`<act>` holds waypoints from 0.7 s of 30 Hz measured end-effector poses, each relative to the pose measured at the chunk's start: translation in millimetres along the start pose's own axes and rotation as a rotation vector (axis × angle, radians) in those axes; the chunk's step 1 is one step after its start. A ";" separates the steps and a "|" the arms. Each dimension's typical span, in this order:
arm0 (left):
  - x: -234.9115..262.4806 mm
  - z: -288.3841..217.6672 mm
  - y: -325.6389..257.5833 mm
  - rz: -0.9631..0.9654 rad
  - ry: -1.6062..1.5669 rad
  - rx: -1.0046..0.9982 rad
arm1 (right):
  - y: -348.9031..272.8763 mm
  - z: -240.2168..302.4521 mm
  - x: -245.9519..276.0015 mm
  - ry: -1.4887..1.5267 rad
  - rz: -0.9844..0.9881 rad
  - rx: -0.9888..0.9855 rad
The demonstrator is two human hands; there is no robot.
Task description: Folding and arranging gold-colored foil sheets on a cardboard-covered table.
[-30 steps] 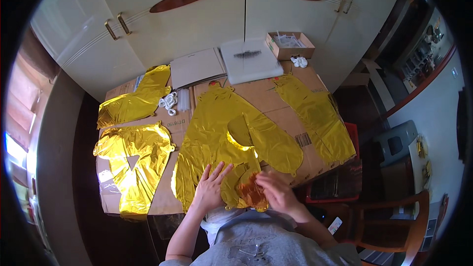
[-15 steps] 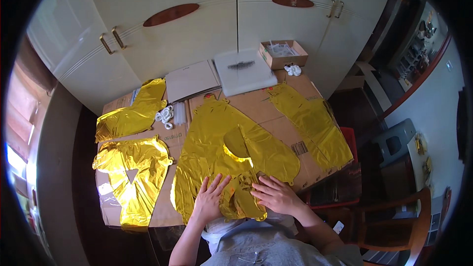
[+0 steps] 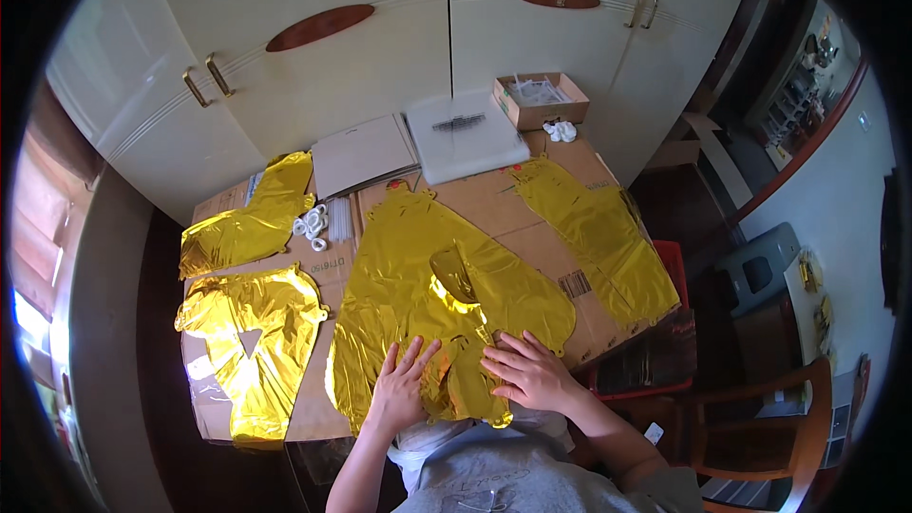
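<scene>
A large gold foil balloon (image 3: 408, 256), flat and uninflated, lies in the middle of the cardboard-covered table, its near part folded over and wrinkled. On its near left part rests my left hand (image 3: 403, 389), fingers spread and pointing away from me. My right hand (image 3: 530, 370) lies flat across the fold on the other side, fingers extended toward the left. Neither hand grips anything. To the left is another flat gold balloon (image 3: 275, 323) with a triangular gap, and behind it a bent-shaped gold balloon (image 3: 256, 214). A further gold balloon (image 3: 603, 242) lies at the right.
Rolls of white ribbon (image 3: 312, 222) sit near thin white sticks (image 3: 340, 220). Along the back are stacked grey-brown boards (image 3: 363, 154), a translucent white sheet stack (image 3: 465, 147) and a cardboard box (image 3: 538, 112). Cabinets (image 3: 361, 76) stand behind; a wooden chair (image 3: 750, 427) is at the right.
The view has shifted slightly. Both hands stay on the middle balloon, with the right fingers moving slightly over the fold.
</scene>
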State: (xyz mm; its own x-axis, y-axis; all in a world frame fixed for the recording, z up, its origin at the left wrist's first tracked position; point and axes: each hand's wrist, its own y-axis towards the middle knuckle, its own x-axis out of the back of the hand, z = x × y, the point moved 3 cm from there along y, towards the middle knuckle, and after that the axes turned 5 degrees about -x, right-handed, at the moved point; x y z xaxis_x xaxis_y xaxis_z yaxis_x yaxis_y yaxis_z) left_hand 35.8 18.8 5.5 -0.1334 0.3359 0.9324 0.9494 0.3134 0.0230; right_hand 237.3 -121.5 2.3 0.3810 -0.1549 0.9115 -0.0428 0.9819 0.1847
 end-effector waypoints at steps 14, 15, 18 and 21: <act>-9.6 -57.5 7.1 -0.183 0.060 -0.120 | 2.1 3.3 2.6 -0.041 0.041 -0.025; -14.8 -54.9 9.3 -0.163 0.096 -0.099 | 1.5 2.9 2.7 -0.049 0.042 -0.025; -24.1 -48.4 7.6 -0.108 0.120 -0.066 | 3.1 1.3 2.4 -0.054 0.028 -0.006; -25.4 -48.2 7.9 -0.081 0.175 -0.077 | 7.8 -4.8 4.6 -0.038 0.050 0.014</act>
State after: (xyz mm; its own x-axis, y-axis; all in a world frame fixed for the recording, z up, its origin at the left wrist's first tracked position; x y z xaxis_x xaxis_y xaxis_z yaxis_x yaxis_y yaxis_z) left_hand 60.4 -30.1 -0.6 -0.1650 0.1505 0.9747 0.9573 0.2624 0.1215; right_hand 243.2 -114.1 6.1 0.3428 -0.1097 0.9330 -0.0743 0.9869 0.1433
